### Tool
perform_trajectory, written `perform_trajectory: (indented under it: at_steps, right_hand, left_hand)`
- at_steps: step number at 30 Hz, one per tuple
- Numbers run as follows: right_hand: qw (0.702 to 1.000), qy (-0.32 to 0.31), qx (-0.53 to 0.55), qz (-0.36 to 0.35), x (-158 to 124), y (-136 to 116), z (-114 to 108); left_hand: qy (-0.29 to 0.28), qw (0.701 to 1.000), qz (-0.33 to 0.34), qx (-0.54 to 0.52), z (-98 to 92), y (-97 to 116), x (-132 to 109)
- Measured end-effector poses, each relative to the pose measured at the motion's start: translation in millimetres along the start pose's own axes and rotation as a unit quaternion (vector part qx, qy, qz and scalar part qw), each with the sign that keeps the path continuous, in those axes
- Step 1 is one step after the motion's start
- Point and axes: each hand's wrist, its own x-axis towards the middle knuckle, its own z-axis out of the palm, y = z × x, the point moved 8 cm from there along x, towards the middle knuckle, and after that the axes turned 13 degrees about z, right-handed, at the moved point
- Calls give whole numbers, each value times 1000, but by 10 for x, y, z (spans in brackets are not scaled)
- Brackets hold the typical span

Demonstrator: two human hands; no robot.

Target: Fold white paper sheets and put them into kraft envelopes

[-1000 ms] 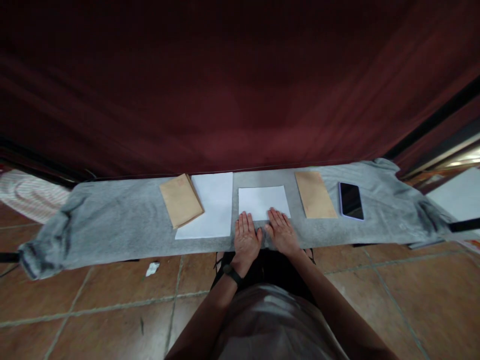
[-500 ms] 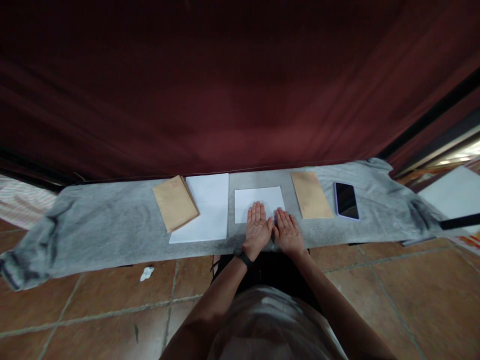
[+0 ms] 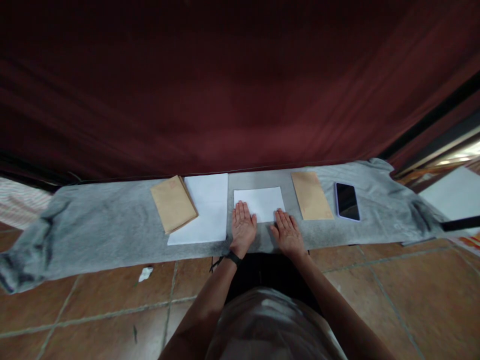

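Observation:
A folded sheet of white paper (image 3: 264, 200) lies in front of me on the grey cloth (image 3: 112, 220). My left hand (image 3: 243, 227) rests flat on its lower left corner, fingers stretched out, with a dark band at the wrist. At the sheet's lower right corner lies my right hand (image 3: 288, 234), also flat, its fingertips touching the edge. To the right is a single brown envelope (image 3: 313, 196). On the left, a stack of brown envelopes (image 3: 173, 204) partly covers larger white paper sheets (image 3: 210, 210).
A phone (image 3: 347, 201) with a pale purple case lies right of the single envelope. Behind the narrow cloth-covered surface hangs a dark red curtain (image 3: 240, 110). A crumpled white scrap (image 3: 145, 273) is on the tiled floor (image 3: 108, 295).
My left hand has slid left across the folded sheet, from its middle to its left corner. The right hand has stayed almost in place.

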Motion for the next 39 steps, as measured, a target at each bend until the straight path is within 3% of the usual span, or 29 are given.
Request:
perform_trajectory:
  at_steps: [4,9,12,23,28,33,36,39]
  right_hand:
    - [1000,-15,9,11,147,-114,21]
    - [997,-50,26,-45,373,-543,159]
    - [996,-57,29,-57,442,-656,251]
    - [1000,-1,-1,17,508,-33,188]
    - [1000,0,-6,26,502,-24,166]
    - [1000,-10,-11,24,507,-26,177]
    - [1000,-13,-16,22,515,-16,189]
    - [1000,-7,-17,26,523,-13,188]
  left_hand:
    - [4,1000,-3,2,-1,5,-7]
    - [-14,1000,3,4,16,-1,-3]
    - [-17,1000,4,5,18,-7,-5]
    - [5,1000,-1,17,-44,4,-11]
    - [11,1000,13,15,-59,179,105]
    - [-41,996,73,-13,123,451,382]
    - [-53,996,70,-9,178,384,504]
    - [-52,998,44,8,162,177,541]
